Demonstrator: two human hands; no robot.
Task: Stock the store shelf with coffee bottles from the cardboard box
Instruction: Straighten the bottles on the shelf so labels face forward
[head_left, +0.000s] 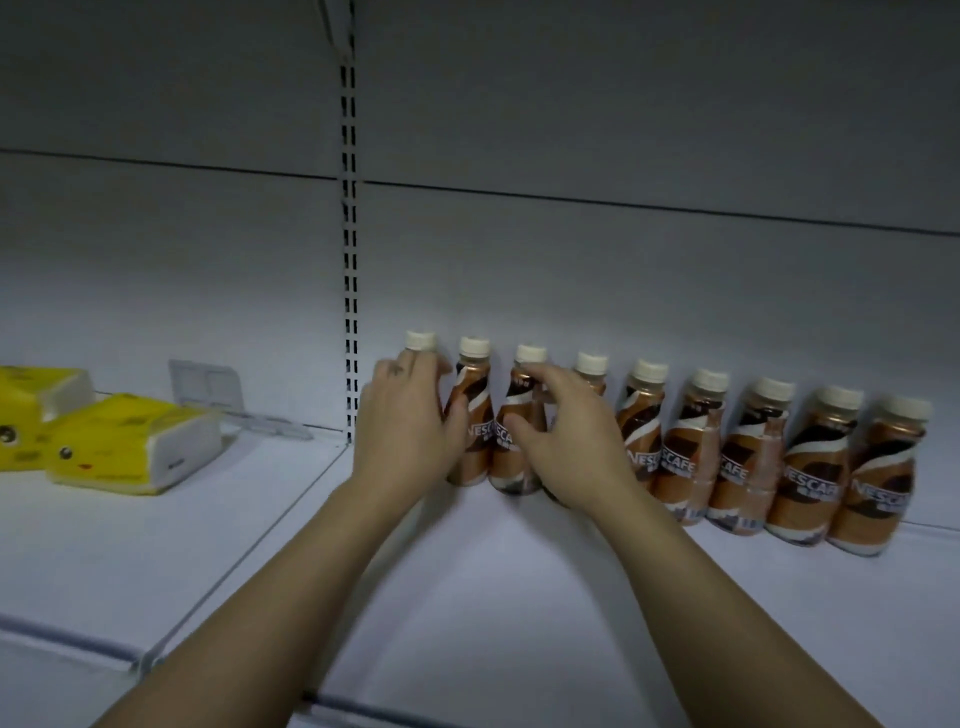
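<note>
Step in hand: seating and straightening. Nine brown-and-white plastic coffee bottles (680, 457) with cream screw caps stand upright in one row along the back panel, and both hands are at the row's left end.
Left hand (410, 431): fingers curled round the leftmost bottle (420, 340), covering its body, with only the cap showing above the knuckles.
Right hand (566, 441): fingers loosely bent, thumb just beside the third bottle, fingertips over the fourth. Whether it grips that bottle or only hovers at it I cannot tell.
Task's things: the row runs from 12 o'clock of the hands out to 3 o'clock, neighbours touching or nearly so. The cardboard box is not in view.
Next move, as I judge it: let go without tipping the end bottle, then go back to the box. A second row would fit in front, at 6 o'clock.
Surface: flat white metal shelf (493, 597), smooth and bare in front of the bottles, so they should slide readily and topple if knocked.
Room: dim store bay with a grey back panel (623, 286) and a slotted white upright (349, 260) at 11 o'clock. Two yellow soft tissue packs (130, 447) and a clear plastic divider (208, 387) lie at 9 o'clock on the next bay.
</note>
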